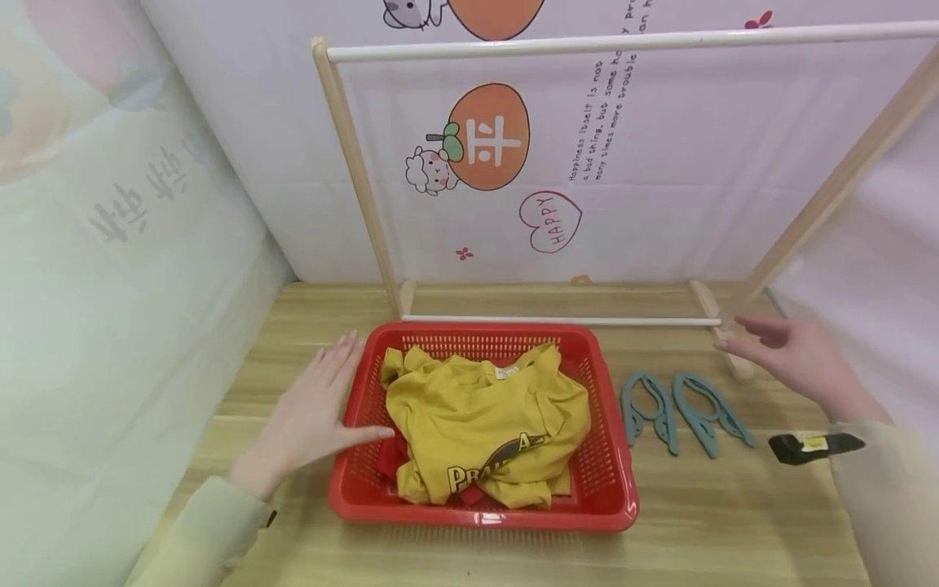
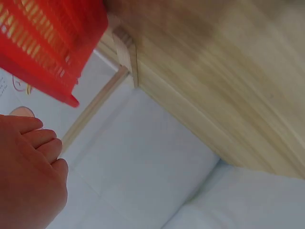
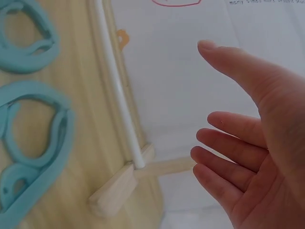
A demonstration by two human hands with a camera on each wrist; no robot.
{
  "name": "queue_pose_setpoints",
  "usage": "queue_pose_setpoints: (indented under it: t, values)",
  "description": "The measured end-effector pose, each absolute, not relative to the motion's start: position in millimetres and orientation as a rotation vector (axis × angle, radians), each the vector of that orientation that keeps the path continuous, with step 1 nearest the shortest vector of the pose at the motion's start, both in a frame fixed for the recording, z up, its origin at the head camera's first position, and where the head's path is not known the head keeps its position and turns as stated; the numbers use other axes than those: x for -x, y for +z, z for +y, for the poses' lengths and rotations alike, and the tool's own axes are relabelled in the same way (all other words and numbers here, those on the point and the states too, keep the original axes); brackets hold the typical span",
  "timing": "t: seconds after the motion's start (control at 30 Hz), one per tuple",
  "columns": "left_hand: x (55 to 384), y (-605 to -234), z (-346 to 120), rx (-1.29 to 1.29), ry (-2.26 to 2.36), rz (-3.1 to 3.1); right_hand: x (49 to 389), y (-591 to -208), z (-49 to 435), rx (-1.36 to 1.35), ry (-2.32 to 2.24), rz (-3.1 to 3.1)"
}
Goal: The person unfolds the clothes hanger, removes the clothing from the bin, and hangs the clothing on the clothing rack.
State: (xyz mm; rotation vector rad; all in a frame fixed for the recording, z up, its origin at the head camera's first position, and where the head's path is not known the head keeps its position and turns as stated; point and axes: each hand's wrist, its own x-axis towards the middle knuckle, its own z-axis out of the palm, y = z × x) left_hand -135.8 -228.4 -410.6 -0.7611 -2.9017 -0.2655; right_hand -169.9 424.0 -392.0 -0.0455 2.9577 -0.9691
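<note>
A red plastic basket (image 1: 484, 515) stands on the wooden table. In it lies a crumpled yellow T-shirt (image 1: 469, 408) with dark lettering, and some red cloth (image 1: 392, 458) peeks out beneath. My left hand (image 1: 304, 412), fingers extended and thumb spread, is at the basket's left rim and grips nothing; whether it touches the rim I cannot tell. The left wrist view has this hand (image 2: 28, 171) near the basket wall (image 2: 52, 43). Over on the right, my empty right hand (image 1: 810, 359) is held with fingers loosely bent, beyond two blue-green folding hangers (image 1: 668, 420).
Behind the basket stands a clothes rack with a white top rail (image 1: 587, 42), wooden posts (image 1: 359, 171) and a white lower bar (image 1: 557, 320). Its right foot (image 1: 737, 367) lies close to my right hand. Printed white cloth (image 1: 660, 220) hangs around the table.
</note>
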Motion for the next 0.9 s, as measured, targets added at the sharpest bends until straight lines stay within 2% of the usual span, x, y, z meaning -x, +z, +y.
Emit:
queue_pose_setpoints:
  t: [0.47,0.9]
  values:
    - [87,-426,-223,0.801,-0.24,-2.876,147,-443,444,0.094,-0.897,2.923]
    - [73,-430,-223,0.736,-0.281,-2.954,127,-469,447,0.085,-0.911,2.864]
